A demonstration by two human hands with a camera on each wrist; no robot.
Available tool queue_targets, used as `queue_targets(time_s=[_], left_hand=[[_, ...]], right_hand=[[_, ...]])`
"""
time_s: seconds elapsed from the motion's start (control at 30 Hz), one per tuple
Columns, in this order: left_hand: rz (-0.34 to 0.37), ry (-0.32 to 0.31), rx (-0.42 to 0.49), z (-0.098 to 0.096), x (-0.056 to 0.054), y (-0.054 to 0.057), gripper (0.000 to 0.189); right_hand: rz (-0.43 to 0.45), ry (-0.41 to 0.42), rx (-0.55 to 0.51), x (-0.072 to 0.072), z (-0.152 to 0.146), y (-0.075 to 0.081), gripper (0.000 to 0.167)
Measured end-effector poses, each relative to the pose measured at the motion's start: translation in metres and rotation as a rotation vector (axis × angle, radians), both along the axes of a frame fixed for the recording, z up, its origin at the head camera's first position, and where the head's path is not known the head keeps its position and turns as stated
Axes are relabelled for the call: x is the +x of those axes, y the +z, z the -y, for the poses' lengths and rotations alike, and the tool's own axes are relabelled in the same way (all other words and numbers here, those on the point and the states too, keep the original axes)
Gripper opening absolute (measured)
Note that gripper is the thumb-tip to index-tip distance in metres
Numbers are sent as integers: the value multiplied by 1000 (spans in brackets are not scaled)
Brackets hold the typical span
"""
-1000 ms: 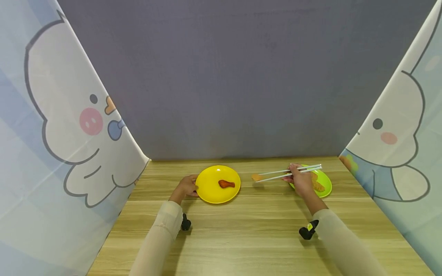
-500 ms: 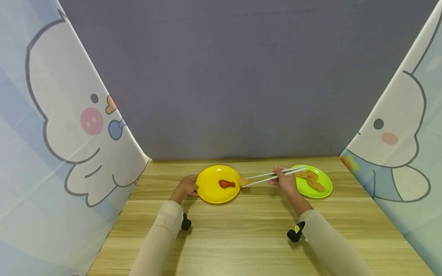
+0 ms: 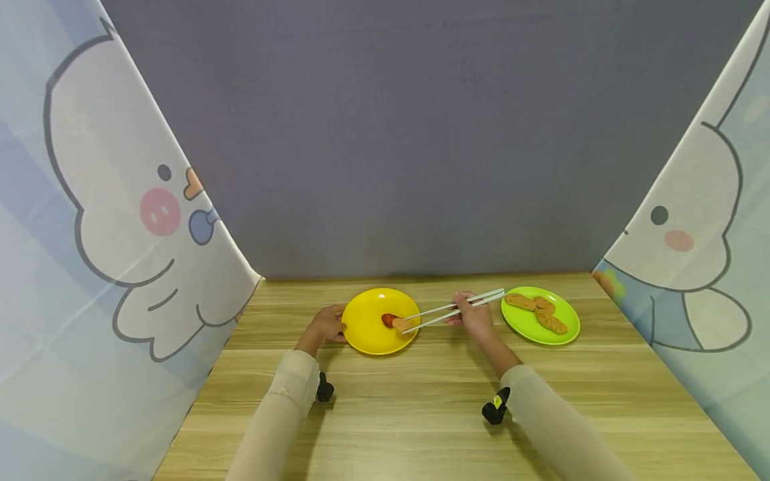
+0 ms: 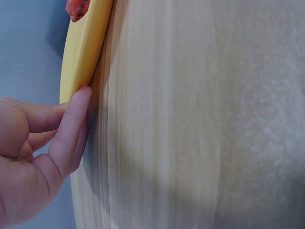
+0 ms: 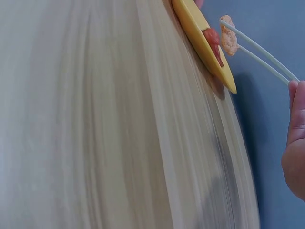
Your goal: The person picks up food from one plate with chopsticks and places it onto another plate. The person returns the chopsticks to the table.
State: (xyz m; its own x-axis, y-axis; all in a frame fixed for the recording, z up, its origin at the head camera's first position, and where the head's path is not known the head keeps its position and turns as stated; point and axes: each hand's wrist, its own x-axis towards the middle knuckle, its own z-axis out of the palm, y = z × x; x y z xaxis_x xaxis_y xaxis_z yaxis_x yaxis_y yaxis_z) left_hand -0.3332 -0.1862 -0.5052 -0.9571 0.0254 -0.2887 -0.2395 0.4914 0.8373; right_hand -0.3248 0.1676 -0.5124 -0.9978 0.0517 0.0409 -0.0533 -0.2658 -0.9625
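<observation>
My left hand (image 3: 327, 323) pinches the left rim of a round yellow plate (image 3: 363, 321), thumb and fingers on its edge in the left wrist view. A reddish-brown toy-like chicken drumstick (image 5: 211, 38) lies on that plate. My right hand (image 3: 473, 319) holds a pair of white chopsticks (image 3: 433, 321), which reach left over the plate. Between their tips is a golden chicken nugget (image 5: 228, 37). The right wrist view has the nugget raised just above the plate beside the drumstick. From the head view, the nugget (image 3: 401, 325) covers part of the drumstick.
To the right stands a green plate (image 3: 520, 323) bearing fried golden pieces (image 3: 520, 302). Both plates sit toward the back of a wood-grain table (image 3: 409, 414). A grey wall (image 3: 385, 147) rises behind it, with cartoon-printed panels (image 3: 132, 267) on both sides.
My right hand has moved left with the chopsticks, carrying the nugget from the space between the plates to above the yellow plate. My left hand keeps its place on the rim.
</observation>
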Motion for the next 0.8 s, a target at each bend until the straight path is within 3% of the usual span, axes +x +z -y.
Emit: queue_targets(time_s=[0.27,0.8], left_hand=[[-7,7,-10,0,1,1,62],[3,1,-25,0,0,1,64]], right_hand=[[21,7,61,1,20,0,22],[49,19,56,5,37,-9,22]])
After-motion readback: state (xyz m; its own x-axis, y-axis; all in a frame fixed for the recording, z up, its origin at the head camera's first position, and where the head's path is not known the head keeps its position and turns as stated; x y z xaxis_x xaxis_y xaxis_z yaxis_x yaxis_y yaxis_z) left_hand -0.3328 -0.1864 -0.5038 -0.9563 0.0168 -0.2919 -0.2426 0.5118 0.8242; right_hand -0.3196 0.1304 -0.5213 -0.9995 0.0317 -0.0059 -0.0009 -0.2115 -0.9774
